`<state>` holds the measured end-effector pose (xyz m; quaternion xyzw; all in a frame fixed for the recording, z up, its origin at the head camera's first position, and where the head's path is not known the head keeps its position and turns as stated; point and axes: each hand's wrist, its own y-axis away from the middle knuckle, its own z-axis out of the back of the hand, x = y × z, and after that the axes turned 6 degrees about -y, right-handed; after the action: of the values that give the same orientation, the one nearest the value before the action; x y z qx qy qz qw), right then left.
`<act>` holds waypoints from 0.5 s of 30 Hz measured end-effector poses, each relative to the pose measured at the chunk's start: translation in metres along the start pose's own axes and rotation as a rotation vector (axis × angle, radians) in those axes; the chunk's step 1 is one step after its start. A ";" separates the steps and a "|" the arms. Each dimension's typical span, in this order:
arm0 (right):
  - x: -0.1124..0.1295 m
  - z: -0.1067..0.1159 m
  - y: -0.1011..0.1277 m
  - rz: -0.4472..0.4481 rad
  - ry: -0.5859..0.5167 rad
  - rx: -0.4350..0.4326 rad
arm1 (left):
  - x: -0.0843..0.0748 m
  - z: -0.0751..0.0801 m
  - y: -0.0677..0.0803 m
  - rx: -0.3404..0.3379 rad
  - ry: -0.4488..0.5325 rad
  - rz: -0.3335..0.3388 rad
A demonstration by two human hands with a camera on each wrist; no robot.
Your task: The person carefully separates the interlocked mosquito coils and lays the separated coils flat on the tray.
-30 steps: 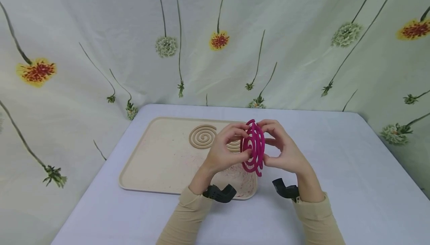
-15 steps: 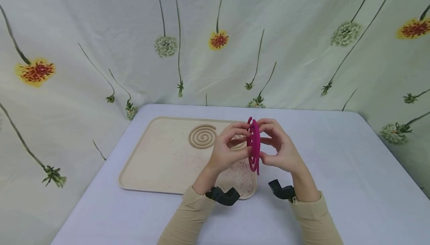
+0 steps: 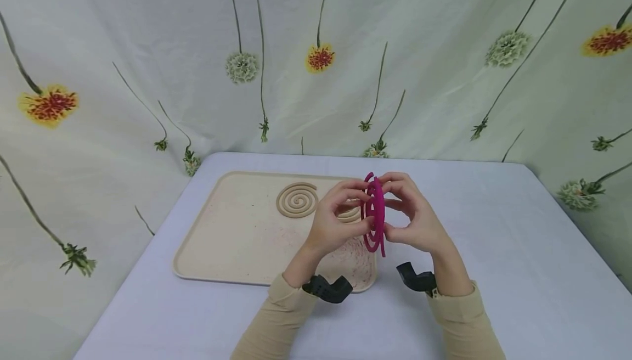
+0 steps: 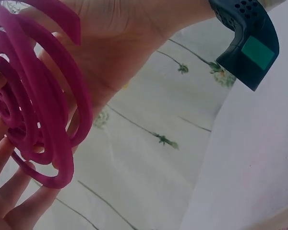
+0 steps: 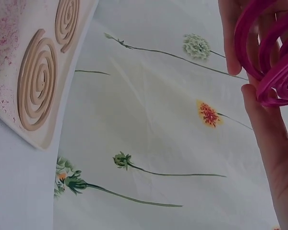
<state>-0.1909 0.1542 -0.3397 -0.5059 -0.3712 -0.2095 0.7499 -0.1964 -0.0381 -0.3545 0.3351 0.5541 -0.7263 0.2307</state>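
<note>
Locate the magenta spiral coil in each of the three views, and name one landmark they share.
Head: the magenta spiral coil stands on edge at centre, held between left hand and right hand, above the tray's right end.
Left wrist: upper left, filling that corner, against the palm.
Right wrist: upper right corner, between fingers.
Shared landmark: the flowered backdrop cloth, visible behind the coil in all three.
</note>
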 end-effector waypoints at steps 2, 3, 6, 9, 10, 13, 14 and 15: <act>0.000 0.001 0.001 -0.002 0.010 0.006 | 0.000 0.000 0.000 0.001 -0.028 -0.008; 0.000 0.001 0.001 -0.006 0.017 0.008 | -0.001 0.001 0.000 0.004 -0.043 -0.010; 0.001 0.003 0.001 -0.016 0.044 0.017 | -0.002 0.003 0.000 0.011 -0.108 -0.022; 0.002 0.007 0.002 -0.030 0.090 0.018 | -0.004 0.008 -0.001 0.030 -0.188 -0.042; 0.002 0.008 0.003 -0.035 0.107 0.020 | -0.004 0.010 -0.001 0.036 -0.220 -0.048; 0.004 0.013 0.005 -0.061 0.165 0.019 | -0.007 0.016 -0.002 0.059 -0.317 -0.055; 0.004 0.014 0.006 -0.073 0.182 0.022 | -0.007 0.018 -0.002 0.069 -0.345 -0.053; 0.005 0.014 0.006 -0.087 0.197 0.026 | -0.008 0.020 -0.002 0.078 -0.368 -0.047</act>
<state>-0.1883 0.1702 -0.3363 -0.4567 -0.3201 -0.2857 0.7793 -0.1970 -0.0569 -0.3439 0.1921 0.4815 -0.8015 0.2981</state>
